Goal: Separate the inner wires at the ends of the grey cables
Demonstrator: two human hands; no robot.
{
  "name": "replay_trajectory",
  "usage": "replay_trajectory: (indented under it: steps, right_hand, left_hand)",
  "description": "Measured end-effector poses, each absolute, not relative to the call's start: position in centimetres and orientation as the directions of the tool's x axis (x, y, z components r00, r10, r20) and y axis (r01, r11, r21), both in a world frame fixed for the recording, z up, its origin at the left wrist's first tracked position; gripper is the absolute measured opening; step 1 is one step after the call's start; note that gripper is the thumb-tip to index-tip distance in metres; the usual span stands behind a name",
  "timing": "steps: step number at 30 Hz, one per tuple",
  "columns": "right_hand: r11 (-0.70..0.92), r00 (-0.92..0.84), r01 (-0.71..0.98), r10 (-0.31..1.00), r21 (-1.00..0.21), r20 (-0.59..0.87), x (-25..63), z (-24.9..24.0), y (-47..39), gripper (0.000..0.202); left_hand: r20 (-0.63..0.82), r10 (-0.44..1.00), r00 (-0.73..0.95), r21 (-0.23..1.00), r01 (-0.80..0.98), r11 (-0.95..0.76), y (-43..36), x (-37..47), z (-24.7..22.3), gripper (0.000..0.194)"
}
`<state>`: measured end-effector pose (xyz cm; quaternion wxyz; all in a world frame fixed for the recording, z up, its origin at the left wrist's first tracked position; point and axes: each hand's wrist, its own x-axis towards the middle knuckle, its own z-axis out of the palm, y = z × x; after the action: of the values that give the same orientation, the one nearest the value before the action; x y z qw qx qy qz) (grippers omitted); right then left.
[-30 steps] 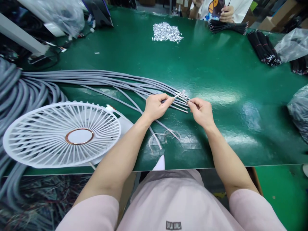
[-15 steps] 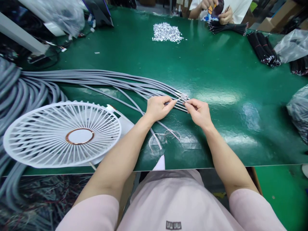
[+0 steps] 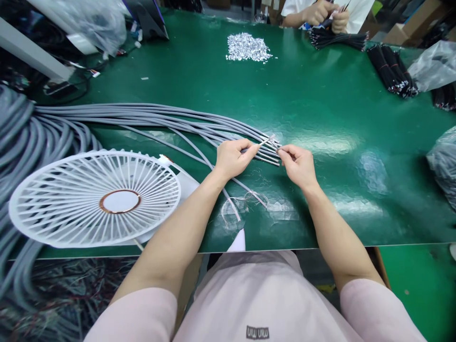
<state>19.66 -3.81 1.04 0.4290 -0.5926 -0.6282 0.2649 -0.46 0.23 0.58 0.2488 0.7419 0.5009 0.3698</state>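
Note:
Grey cables (image 3: 171, 115) run from the left across the table, their stripped ends gathered between my hands. My left hand (image 3: 235, 157) is closed in a pinch on a thin pale stick-like piece (image 3: 266, 141), which slants up to the right over the cable ends. On the right, my right hand (image 3: 297, 164) pinches the tip of one cable end (image 3: 277, 150) between thumb and forefinger. Two separate cables (image 3: 233, 209) lie nearer to me, with fine loose threads about their ends.
A white round fan (image 3: 142, 228) lies front left, beside a big coil of grey cable (image 3: 21, 123). Small silvery pieces (image 3: 248, 47) are heaped at the back. Across the table, a co-worker's hands (image 3: 329, 16) work above black wire bundles (image 3: 338, 39). Plastic bags (image 3: 443, 161) lie right.
My right hand has shifted slightly right, still pinching at the cable ends. The pale piece in my left hand tilts up more. The co-worker's hands have come closer together.

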Motion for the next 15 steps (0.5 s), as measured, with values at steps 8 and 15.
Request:
replay_trajectory:
  steps: [8,15]
  right_hand:
    - [0.131,0.084,0.486,0.977,-0.864,0.196,19.3,0.3,-3.5,0.021]
    - [0.388,-0.184,0.37,0.921,-0.844,0.343,17.5,2.1,-5.6,0.02]
  left_hand:
    - [0.344,0.896,0.279,0.643,0.626,-0.442,0.1,-0.2,0.3,0.04]
    - [0.284,0.92,0.27,0.662,0.639,-0.392,0.1,0.3,0.0,0.04]
